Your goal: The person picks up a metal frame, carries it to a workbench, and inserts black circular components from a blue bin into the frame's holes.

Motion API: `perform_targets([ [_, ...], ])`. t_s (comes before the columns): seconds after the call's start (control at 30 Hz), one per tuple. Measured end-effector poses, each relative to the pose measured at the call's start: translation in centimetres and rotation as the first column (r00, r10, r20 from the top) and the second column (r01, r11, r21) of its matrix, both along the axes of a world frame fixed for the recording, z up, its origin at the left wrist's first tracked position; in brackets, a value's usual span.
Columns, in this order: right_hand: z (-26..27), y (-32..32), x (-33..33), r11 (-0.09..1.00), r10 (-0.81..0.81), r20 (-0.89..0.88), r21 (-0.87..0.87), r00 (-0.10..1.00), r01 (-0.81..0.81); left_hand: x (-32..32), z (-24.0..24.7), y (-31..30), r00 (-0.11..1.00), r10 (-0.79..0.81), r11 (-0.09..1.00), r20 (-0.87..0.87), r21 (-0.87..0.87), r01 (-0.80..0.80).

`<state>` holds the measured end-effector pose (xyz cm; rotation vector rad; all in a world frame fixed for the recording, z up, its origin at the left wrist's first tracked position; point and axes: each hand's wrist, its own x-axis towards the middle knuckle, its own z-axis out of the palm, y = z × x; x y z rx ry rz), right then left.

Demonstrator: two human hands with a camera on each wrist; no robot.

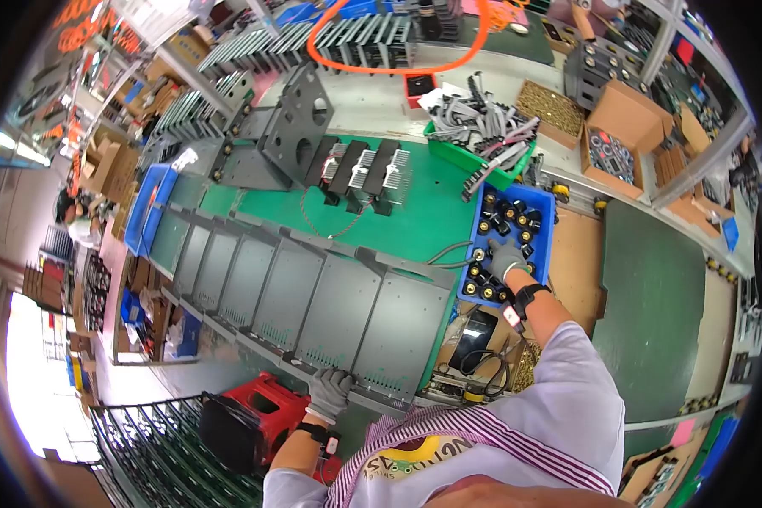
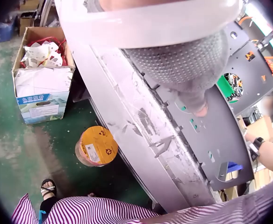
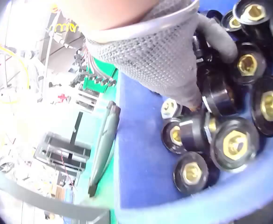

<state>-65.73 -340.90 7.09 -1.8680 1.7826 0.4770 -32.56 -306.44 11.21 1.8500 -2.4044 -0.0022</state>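
Observation:
My gloved right hand [image 1: 506, 258] reaches into a blue bin [image 1: 545, 245], its fingers spread among black round fittings with brass hex centres. In the right wrist view a gloved finger [image 3: 220, 44] lies over the fittings [image 3: 234, 144], and a bare fingertip comes down beside them. Some of the fingers are hidden by the hand. My gloved left hand [image 1: 330, 391] rests at the near edge of a row of grey metal panels [image 1: 330, 288]. In the left wrist view that hand [image 2: 183, 65] lies over a panel [image 2: 211, 135] with slots and round holes.
Behind the panels stand black parts with silver fins [image 1: 360, 169] on a green mat [image 1: 432, 224]. A green bin of grey cables [image 1: 483, 127] sits beyond the blue bin. Cardboard boxes of small parts [image 1: 550, 110] are at the right. A red stool [image 1: 271, 406] stands below the bench.

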Motion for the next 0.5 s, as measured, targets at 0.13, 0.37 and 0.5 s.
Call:
perform_targets([
  [0.13,-1.9,-2.0,1.3,0.978,-0.208,0.043,0.016,0.977,0.208,0.1,0.3,0.0,1.0,-0.029,1.0,-0.01,-0.01,0.028],
  [0.37,-1.9,0.1,2.5,0.958,-0.229,0.0,-0.176,0.973,0.226,0.8,-1.0,0.7,0.998,-0.029,0.999,-0.055,-0.025,0.027],
  [0.5,-0.7,-0.2,2.7,0.952,-0.208,0.084,-0.212,0.974,0.222,0.8,-0.9,0.8,1.0,-0.014,1.0,-0.017,-0.024,0.013],
])
